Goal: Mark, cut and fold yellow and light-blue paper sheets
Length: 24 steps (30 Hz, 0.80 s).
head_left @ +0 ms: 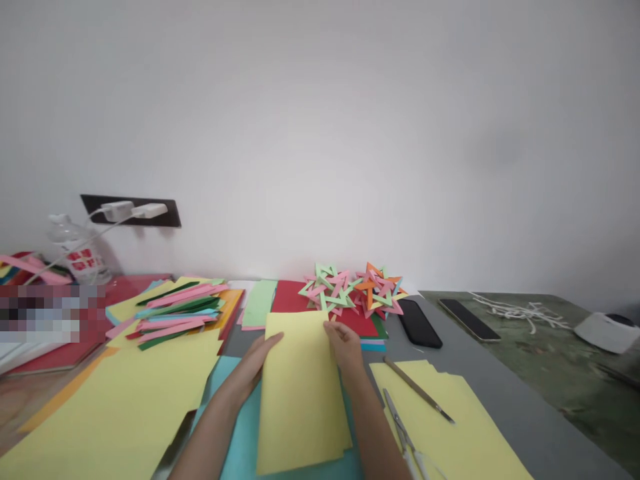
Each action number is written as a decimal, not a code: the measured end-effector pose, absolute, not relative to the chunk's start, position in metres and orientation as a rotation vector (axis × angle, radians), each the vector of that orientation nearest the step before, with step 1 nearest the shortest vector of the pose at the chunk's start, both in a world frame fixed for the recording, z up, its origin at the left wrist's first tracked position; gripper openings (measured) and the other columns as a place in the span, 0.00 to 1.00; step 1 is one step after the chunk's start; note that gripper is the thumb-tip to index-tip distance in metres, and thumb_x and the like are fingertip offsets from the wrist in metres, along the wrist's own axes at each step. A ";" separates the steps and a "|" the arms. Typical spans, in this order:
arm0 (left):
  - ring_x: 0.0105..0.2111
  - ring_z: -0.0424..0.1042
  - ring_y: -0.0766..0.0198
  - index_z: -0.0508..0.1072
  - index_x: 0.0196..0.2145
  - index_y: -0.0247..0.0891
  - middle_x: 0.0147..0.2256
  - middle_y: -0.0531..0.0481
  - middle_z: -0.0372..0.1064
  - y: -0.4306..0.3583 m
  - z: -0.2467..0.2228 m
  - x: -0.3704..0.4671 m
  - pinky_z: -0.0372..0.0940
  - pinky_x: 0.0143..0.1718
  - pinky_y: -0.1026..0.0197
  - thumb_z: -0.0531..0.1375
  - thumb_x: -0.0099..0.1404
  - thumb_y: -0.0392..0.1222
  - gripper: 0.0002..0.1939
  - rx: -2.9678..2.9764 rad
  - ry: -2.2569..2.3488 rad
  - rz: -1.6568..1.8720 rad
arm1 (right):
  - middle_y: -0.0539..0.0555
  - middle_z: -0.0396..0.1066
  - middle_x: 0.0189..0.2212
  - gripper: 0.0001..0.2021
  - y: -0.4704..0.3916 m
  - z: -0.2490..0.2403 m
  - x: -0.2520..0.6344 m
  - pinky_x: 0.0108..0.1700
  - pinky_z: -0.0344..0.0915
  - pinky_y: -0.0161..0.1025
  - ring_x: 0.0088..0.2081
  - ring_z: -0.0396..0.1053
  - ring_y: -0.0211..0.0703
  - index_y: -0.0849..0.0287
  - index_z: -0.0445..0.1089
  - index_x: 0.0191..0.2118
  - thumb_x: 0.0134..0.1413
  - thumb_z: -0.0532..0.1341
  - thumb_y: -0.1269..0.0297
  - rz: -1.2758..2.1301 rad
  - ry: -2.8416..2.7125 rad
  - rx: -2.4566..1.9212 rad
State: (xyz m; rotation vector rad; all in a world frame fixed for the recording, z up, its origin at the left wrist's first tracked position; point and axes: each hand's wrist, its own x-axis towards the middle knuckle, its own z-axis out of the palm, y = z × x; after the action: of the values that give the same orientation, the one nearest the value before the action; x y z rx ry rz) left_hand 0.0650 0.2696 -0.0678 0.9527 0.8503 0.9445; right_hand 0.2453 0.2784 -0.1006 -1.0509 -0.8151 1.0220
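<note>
At ten o'clock stands a clear plastic bottle (85, 259), contents unclear. Layered, smooth yellow paper (303, 393) is held centrally over turquoise paper (245, 430), rectangular, long axis twelve to six. The left hand (257, 363) grips its nine-o'clock edge; the right hand (346, 347) pinches its one-o'clock corner. Spiky paper stars (333, 291) sit at one o'clock.

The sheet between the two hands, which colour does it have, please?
The sheet is pale yellow, seen best in the head view.
</note>
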 end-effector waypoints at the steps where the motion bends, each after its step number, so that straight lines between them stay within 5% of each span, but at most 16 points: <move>1: 0.39 0.72 0.53 0.69 0.45 0.33 0.39 0.41 0.73 0.270 -0.068 0.065 0.63 0.41 0.57 0.60 0.52 0.49 0.24 0.942 0.855 0.946 | 0.51 0.72 0.20 0.17 0.279 -0.100 0.246 0.28 0.64 0.35 0.24 0.69 0.41 0.62 0.71 0.25 0.32 0.65 0.51 1.024 -0.793 -1.057; 6: 0.37 0.72 0.54 0.69 0.46 0.35 0.37 0.43 0.74 0.270 -0.066 0.066 0.63 0.40 0.57 0.60 0.52 0.48 0.24 0.940 0.862 0.925 | 0.50 0.71 0.17 0.18 0.280 -0.100 0.248 0.25 0.63 0.35 0.21 0.68 0.40 0.62 0.72 0.27 0.31 0.66 0.53 1.067 -0.735 -1.051; 11: 0.35 0.73 0.53 0.67 0.47 0.33 0.36 0.41 0.74 0.268 -0.062 0.069 0.64 0.38 0.56 0.60 0.51 0.50 0.28 0.932 0.905 0.903 | 0.49 0.70 0.14 0.28 0.281 -0.100 0.248 0.21 0.62 0.35 0.18 0.67 0.40 0.62 0.69 0.41 0.29 0.67 0.53 1.094 -0.692 -1.062; 17: 0.35 0.73 0.53 0.68 0.45 0.32 0.35 0.41 0.74 0.271 -0.068 0.069 0.65 0.36 0.56 0.61 0.51 0.50 0.26 0.942 0.934 0.929 | 0.51 0.71 0.16 0.18 0.281 -0.101 0.249 0.24 0.64 0.36 0.20 0.68 0.41 0.63 0.73 0.26 0.29 0.66 0.52 1.082 -0.724 -1.093; 24: 0.35 0.73 0.53 0.69 0.44 0.31 0.36 0.40 0.74 0.276 -0.082 0.068 0.65 0.37 0.56 0.61 0.50 0.50 0.26 0.976 0.892 0.976 | 0.50 0.70 0.14 0.18 0.283 -0.103 0.250 0.21 0.62 0.34 0.17 0.65 0.38 0.63 0.71 0.22 0.28 0.66 0.51 1.028 -0.734 -1.105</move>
State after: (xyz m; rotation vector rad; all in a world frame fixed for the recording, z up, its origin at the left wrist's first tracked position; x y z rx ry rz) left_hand 0.0676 0.2761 -0.0824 0.9756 0.8923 0.9762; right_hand 0.2502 0.2826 -0.1030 -1.1048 -0.7338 1.0284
